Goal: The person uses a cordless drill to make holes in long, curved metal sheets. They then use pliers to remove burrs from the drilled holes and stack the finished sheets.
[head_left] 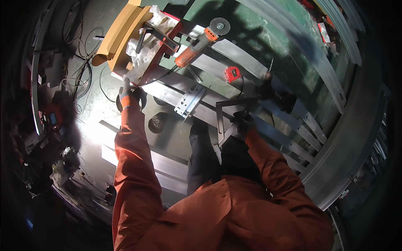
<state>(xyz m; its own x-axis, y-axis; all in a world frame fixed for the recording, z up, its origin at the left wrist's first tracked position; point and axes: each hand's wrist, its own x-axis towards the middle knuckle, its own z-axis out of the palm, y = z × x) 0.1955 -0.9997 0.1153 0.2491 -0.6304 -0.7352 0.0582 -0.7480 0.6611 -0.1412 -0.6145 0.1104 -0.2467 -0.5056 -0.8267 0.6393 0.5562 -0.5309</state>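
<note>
My left hand [129,99], in a dark glove with an orange cuff, is at the near corner of an open cardboard box [119,35] holding crumpled clear plastic [140,62]. One finger points up toward the plastic; the rest are too dark to tell whether they hold anything. A dark round object shows behind that wrist. Close to my right knee, my right hand [243,123], dark-gloved, is closed on an angled metal square [219,119]. Just beyond it lies a dark cordless drill [282,97] with a bit fitted. A perforated metal plate [190,101] rests across flat metal bars between my hands.
An orange angle grinder [192,50] with a disc lies beside the box, its cord trailing left. Another square [161,37] lies on the box. A red tape measure [232,74] sits among long metal bars [251,67]. Round containers [157,123] stand by my left forearm. Cables [86,67] cover the left floor.
</note>
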